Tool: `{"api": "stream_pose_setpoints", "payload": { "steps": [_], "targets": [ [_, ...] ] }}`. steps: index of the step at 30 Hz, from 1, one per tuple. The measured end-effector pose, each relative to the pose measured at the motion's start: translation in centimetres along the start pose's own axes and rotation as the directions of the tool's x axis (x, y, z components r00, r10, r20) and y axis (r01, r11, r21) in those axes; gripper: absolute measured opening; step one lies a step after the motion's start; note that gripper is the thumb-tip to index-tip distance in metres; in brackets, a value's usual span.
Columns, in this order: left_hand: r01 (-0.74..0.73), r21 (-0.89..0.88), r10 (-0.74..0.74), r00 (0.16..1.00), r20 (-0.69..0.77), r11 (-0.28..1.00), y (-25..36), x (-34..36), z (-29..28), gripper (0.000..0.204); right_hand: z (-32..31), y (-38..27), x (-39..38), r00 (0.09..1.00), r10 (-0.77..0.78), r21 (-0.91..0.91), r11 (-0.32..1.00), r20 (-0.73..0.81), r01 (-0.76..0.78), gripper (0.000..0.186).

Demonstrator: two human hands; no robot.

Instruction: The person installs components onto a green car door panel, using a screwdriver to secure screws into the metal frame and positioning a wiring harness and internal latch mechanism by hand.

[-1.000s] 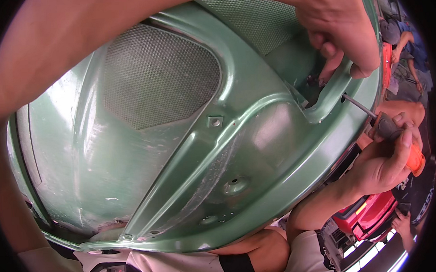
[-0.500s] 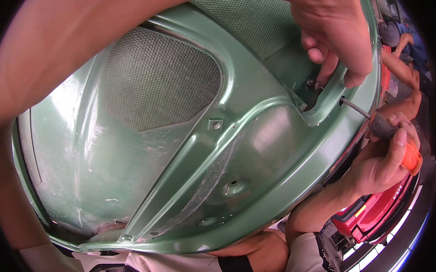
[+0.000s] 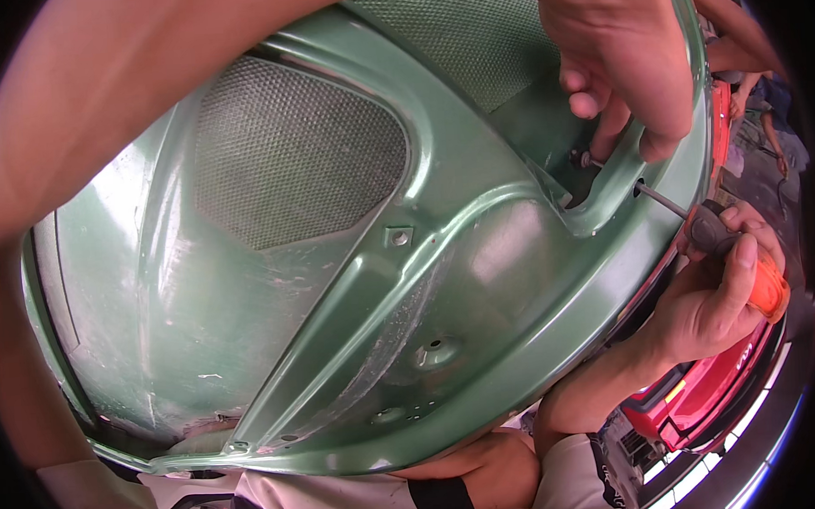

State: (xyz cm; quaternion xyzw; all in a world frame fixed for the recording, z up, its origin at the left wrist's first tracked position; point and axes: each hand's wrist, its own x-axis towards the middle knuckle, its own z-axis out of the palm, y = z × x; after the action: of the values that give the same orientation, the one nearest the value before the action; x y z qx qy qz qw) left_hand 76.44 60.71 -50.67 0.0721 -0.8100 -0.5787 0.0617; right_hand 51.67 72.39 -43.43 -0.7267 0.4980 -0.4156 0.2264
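A large green car body panel (image 3: 376, 356) fills most of the head view. My left arm arches over its top, and my left hand (image 3: 622, 68) grips the panel's rim at the upper right. Its thumb lies on the outer side and one finger reaches into the recess, touching a small metal fitting (image 3: 580, 158); the other fingers are curled. Lower right, my right hand (image 3: 710, 309) is wrapped round the orange and dark handle of a screwdriver (image 3: 762, 284). The screwdriver's shaft (image 3: 664, 200) enters a hole in the rim, and its far end is hidden or hard to make out.
Textured grey pads (image 3: 303, 150) line the panel's hollows. A ribbed brace (image 3: 329, 340) with several holes crosses it. Behind my right arm stands a red car (image 3: 678, 406). Other people's arms (image 3: 734, 22) show at the upper right edge. My legs are below the panel.
My left hand and the shaft in the hole stay nearly still. My right hand and the screwdriver handle have turned slightly. In the background, another person's arm has moved upward, away from my right hand.
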Motion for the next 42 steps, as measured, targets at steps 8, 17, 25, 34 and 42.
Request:
{"api": "stream_pose_setpoints", "payload": {
  "steps": [8,17,25,34,42],
  "targets": [
    [0.159,0.579,-0.256,0.963,0.090,0.800,1.7,0.7,-0.4,0.035,0.8,0.0,0.2,0.999,0.001,0.047,0.999,0.034,-0.003,0.026],
    [0.235,0.316,-0.108,0.923,-0.370,0.919,-1.4,3.4,4.4,0.032,1.7,0.6,-0.7,0.963,-0.266,-0.207,0.945,-0.042,0.252,0.066],
    [0.379,0.316,-0.119,0.784,-0.610,0.870,-0.3,3.0,6.7,0.037,0.0,1.2,-0.3,0.954,-0.298,-0.055,0.953,0.029,0.299,0.050],
    [0.336,0.339,-0.071,0.795,-0.602,0.879,-0.7,3.0,6.6,0.041,-2.1,-0.8,-0.5,0.956,-0.287,-0.133,0.947,0.066,0.293,0.052],
    [0.485,0.351,-0.366,0.860,-0.354,0.801,2.6,5.4,2.5,0.038,-4.5,-2.1,0.9,0.952,-0.213,-0.172,0.952,0.220,0.253,0.043]
  ]
}}
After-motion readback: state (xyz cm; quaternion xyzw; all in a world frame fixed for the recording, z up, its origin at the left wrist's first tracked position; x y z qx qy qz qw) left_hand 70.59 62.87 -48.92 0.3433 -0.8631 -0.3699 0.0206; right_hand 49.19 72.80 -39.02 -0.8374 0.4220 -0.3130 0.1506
